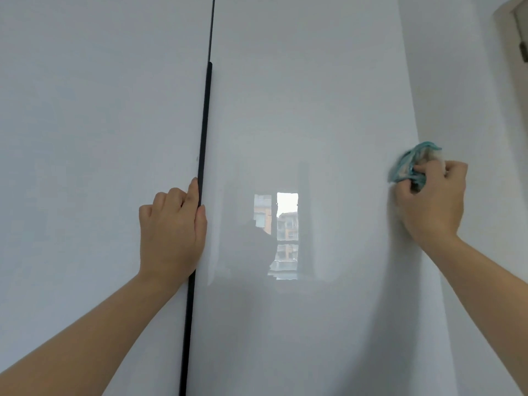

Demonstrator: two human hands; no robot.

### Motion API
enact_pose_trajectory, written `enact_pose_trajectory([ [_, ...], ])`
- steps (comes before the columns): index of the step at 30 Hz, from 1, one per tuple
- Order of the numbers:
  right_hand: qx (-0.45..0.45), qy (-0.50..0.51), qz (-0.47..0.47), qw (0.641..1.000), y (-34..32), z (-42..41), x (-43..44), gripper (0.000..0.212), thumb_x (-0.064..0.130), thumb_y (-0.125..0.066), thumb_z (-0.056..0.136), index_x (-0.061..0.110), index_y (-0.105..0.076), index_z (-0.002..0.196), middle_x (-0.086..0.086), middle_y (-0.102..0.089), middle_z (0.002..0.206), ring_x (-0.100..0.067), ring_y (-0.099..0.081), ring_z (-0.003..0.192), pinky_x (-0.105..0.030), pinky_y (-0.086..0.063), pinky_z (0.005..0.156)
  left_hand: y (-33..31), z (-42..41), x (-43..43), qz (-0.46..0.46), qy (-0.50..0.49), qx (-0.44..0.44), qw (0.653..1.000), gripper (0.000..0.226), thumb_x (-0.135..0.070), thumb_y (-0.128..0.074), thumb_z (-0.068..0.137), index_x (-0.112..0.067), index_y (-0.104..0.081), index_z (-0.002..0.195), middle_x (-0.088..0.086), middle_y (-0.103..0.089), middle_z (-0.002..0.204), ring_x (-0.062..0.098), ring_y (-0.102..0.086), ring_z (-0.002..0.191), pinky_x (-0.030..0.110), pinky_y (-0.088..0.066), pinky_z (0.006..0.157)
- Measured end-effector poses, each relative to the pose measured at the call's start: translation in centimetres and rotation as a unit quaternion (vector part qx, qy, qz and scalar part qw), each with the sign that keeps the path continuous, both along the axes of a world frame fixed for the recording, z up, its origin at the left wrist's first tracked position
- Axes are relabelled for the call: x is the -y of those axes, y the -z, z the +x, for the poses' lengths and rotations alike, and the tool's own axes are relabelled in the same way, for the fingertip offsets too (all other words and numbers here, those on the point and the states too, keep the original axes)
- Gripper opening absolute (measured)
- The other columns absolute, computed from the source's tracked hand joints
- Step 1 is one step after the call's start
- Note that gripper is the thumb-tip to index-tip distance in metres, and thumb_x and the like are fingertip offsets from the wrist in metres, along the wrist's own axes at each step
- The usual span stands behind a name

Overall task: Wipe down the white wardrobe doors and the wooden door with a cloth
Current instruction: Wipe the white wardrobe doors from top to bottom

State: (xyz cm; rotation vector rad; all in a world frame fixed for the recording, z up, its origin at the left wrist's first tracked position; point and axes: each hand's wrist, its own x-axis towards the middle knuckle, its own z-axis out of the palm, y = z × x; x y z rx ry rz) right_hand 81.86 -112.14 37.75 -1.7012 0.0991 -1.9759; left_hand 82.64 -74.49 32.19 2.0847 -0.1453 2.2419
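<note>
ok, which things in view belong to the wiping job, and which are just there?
Job: left wardrobe door, right wardrobe door, cloth gripped in the right hand, left hand holding the black handle strip.
Just there: white wall, door frame at top right, window reflection on the gloss.

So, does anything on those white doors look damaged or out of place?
Nothing looks damaged. The bright patch on the right wardrobe door is only a window reflection, with faint vertical smears beside it. The left hand grips the black handle strip; the right hand holds the teal cloth.
</note>
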Motion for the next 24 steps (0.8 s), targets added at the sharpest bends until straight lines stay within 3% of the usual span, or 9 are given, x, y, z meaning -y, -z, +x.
enact_pose_trajectory([
  [5,-0.008,-0.008,0.024,1.0,-0.7,0.0,-3.1,0.032,0.03,-0.056,0.085,0.01,-0.052,0.11,-0.014,-0.042,0.118,-0.034,-0.047,0.104,-0.032,-0.038,0.072,0.2,0.3,0.4,-0.006,0.036,0.001,0.999,0.048,-0.021,-0.032,0.095,-0.001,-0.054,0.132,0.009,-0.05,0.082,0.028,-0.044,0.073,0.038,-0.03,0.064],
  [13,0.038,-0.049,-0.18,0.982,-1.2,0.2,-16.6,0.022,0.022,-0.05,0.091,0.012,-0.056,0.11,-0.006,-0.048,0.119,-0.025,-0.045,0.102,-0.041,-0.049,0.071,0.3,0.3,-0.1,0.011,0.068,-0.007,0.998,0.049,-0.021,-0.028,0.096,-0.001,-0.052,0.134,0.006,-0.048,0.084,0.026,-0.044,0.075,0.038,-0.034,0.067],
  [19,0.08,-0.071,-0.292,0.95,-0.7,0.7,-23.2,0.015,0.015,-0.058,0.085,0.007,-0.064,0.096,-0.011,-0.057,0.11,-0.03,-0.051,0.089,-0.035,-0.043,0.06,0.4,0.3,-0.2,0.004,0.08,-0.018,0.997,0.053,-0.025,-0.024,0.095,-0.005,-0.047,0.138,0.005,-0.049,0.089,0.026,-0.043,0.079,0.038,-0.032,0.07],
  [24,0.096,-0.103,-0.359,0.922,0.7,0.7,-23.9,0.013,0.009,-0.057,0.082,0.009,-0.068,0.088,-0.006,-0.062,0.104,-0.029,-0.051,0.082,-0.029,-0.035,0.055,0.2,0.1,-0.5,-0.001,0.139,-0.017,0.99,0.053,-0.022,-0.023,0.094,-0.014,-0.048,0.14,-0.005,-0.041,0.086,0.019,-0.037,0.08,0.031,-0.023,0.072],
])
